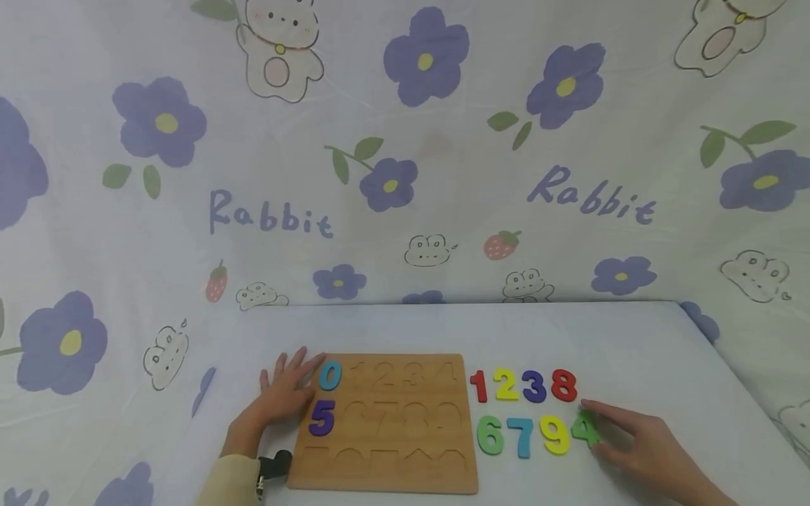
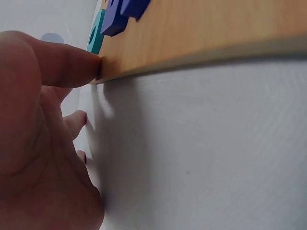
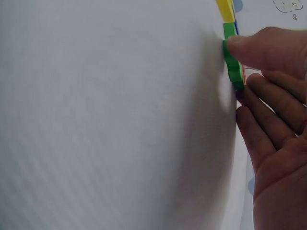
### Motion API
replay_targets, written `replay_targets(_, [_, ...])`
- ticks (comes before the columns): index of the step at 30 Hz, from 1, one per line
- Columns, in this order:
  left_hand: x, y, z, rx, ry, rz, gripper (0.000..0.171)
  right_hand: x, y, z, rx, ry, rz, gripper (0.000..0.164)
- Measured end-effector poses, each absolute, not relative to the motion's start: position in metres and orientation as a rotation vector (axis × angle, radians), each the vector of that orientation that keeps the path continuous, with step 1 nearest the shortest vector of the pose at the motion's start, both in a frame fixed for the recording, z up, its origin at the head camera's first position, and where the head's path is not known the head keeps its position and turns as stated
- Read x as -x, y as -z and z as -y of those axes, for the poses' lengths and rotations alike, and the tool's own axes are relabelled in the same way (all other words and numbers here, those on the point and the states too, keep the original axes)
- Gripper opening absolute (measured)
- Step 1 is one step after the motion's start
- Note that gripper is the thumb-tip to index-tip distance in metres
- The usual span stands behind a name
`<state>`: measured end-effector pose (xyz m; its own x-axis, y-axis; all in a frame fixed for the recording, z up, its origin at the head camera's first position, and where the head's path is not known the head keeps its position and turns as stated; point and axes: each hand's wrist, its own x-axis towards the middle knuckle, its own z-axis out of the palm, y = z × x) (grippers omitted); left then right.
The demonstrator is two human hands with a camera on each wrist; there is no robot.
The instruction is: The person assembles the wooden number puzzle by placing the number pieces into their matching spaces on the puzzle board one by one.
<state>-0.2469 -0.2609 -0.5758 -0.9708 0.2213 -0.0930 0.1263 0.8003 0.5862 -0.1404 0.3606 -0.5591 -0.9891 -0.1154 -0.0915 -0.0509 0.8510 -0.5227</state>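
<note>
A wooden number board (image 1: 405,422) lies on the table, with a blue 0 (image 1: 330,376) and a purple 5 (image 1: 322,418) at its left side. My left hand (image 1: 287,386) rests at the board's upper left edge, fingers spread; its thumb (image 2: 72,64) touches the board's edge beside the 0. To the right of the board, my right hand (image 1: 642,443) holds a green number 4 (image 1: 583,429) between thumb and index finger, low over the table. In the right wrist view the thumb lies against the green piece's side (image 3: 233,62).
Beside the board stand two rows of number pieces: a red 1 (image 1: 479,386), yellow 2 (image 1: 506,385), purple 3 (image 1: 534,386) and red 8 (image 1: 564,385) above; a green 6 (image 1: 490,436), blue 7 (image 1: 522,437) and yellow 9 (image 1: 555,434) below. A flowered cloth (image 1: 443,140) hangs behind.
</note>
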Motion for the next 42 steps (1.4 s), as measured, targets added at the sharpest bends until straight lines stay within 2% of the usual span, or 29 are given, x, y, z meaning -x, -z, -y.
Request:
replay_targets(13, [0.248, 0.577, 0.261, -0.292, -0.935, -2.828, 0.070, 0.136, 0.553, -0.360, 0.074, 0.800, -2.943, 0.066])
replay_targets(25, [0.251, 0.584, 0.263, -0.258, -0.900, -2.833, 0.069, 0.130, 0.493, -0.324, 0.193, 0.844, -3.132, 0.069])
replay_targets(34, [0.252, 0.586, 0.264, -0.236, -0.911, -2.812, 0.070, 0.147, 0.455, -0.286, 0.462, 0.953, -3.230, 0.066])
replay_targets(42, [0.254, 0.591, 0.268, -0.237, -0.919, -2.804, 0.070, 0.175, 0.444, -0.255, 0.622, 1.048, -3.152, 0.062])
